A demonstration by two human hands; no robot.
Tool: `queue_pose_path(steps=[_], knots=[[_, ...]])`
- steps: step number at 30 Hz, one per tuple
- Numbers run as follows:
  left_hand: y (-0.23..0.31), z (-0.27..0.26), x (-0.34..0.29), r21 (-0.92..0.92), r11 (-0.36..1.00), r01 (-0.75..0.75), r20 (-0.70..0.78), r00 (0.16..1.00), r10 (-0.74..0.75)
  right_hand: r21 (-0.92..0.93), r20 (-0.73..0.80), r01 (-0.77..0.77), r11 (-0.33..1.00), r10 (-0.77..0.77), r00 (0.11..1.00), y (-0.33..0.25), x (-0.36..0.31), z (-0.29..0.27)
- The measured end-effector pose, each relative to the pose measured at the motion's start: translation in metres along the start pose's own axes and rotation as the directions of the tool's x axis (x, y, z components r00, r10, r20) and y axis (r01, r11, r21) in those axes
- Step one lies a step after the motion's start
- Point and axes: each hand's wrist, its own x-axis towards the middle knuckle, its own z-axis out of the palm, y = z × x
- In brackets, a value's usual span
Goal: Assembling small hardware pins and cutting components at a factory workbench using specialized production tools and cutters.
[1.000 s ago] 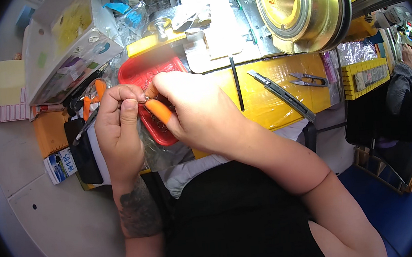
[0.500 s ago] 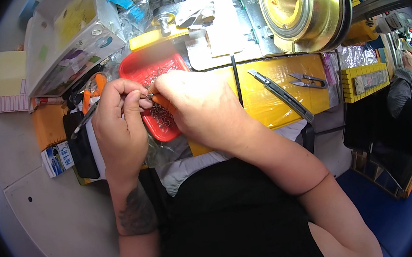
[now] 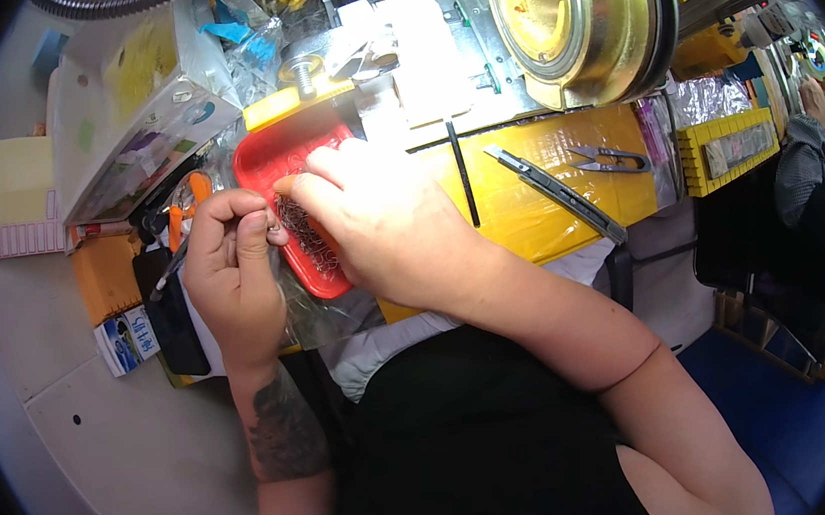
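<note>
Head view: the left hand (image 3: 232,266) pinches a small metal piece (image 3: 275,227) beside the red tray (image 3: 266,152). The right hand (image 3: 379,223) bends over the tray; I cannot tell whether it grasps anything. The tray likely keeps the loose wire pieces (image 3: 313,246) gathered within reach.

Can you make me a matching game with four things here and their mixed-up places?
Things:
1. shallow red plastic tray
2. long grey-and-black utility knife
3. small silver metal snips
4. large round gold-coloured metal part

Places:
A. just right of the knife
B. at the picture's top edge
C. partly hidden by the right hand
D. between the tray and the snips

Pairs: 1-C; 2-D; 3-A; 4-B
</note>
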Motion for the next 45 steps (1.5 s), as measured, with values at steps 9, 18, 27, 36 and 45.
queue_pose_path(steps=[9,18,27,36,45], knots=[[-0.001,-0.002,-0.004,-0.363,0.931,0.042,0.063,0.998,-0.020,0.452,-0.105,0.054,0.890,-0.007,0.994,-0.004,0.003,-0.011],[0.016,0.013,-0.010,-0.411,0.909,0.065,0.100,0.995,-0.026,0.461,-0.139,0.050,0.886,0.017,0.990,-0.001,-0.008,-0.021],[0.044,0.020,-0.006,-0.422,0.905,0.052,0.152,0.988,0.014,0.619,-0.221,0.039,0.784,0.127,0.967,0.000,-0.006,-0.037],[0.073,0.040,0.051,0.346,0.693,-0.633,0.309,0.774,0.552,0.773,-0.314,-0.002,0.634,0.385,0.868,0.007,0.015,-0.044],[0.084,0.064,0.088,0.608,0.489,-0.625,0.364,0.767,0.528,0.863,-0.405,0.069,0.501,0.603,0.687,0.006,0.038,-0.031]])
